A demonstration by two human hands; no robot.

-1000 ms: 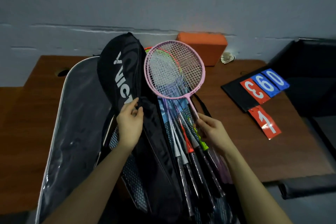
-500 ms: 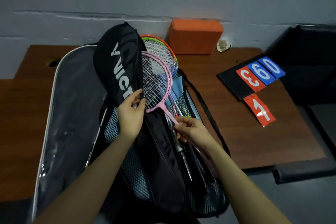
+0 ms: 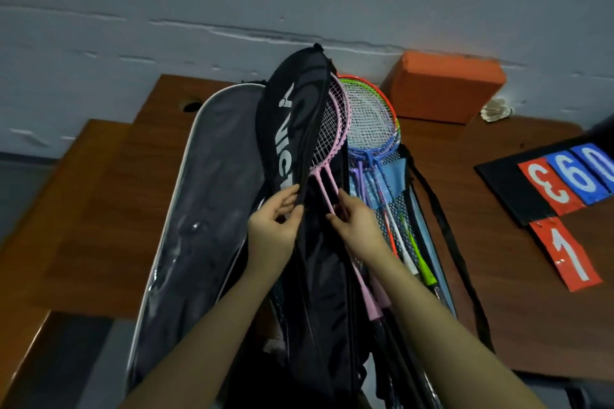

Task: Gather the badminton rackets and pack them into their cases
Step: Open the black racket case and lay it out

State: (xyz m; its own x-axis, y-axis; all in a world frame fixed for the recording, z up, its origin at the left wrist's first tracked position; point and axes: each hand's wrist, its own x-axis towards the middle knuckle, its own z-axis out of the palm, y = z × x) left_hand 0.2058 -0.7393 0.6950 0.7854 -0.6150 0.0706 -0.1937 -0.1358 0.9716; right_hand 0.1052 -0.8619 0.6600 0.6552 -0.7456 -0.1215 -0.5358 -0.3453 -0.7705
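Holding the black Victor racket cover (image 3: 292, 129) open, my left hand (image 3: 274, 226) has its fingers pinched on the flap's edge. My right hand (image 3: 355, 224) pinches the pink rackets (image 3: 327, 136) by their shafts, heads tucked inside the cover. Other rackets (image 3: 370, 116) lie at two o'clock on the counter (image 3: 498, 209).
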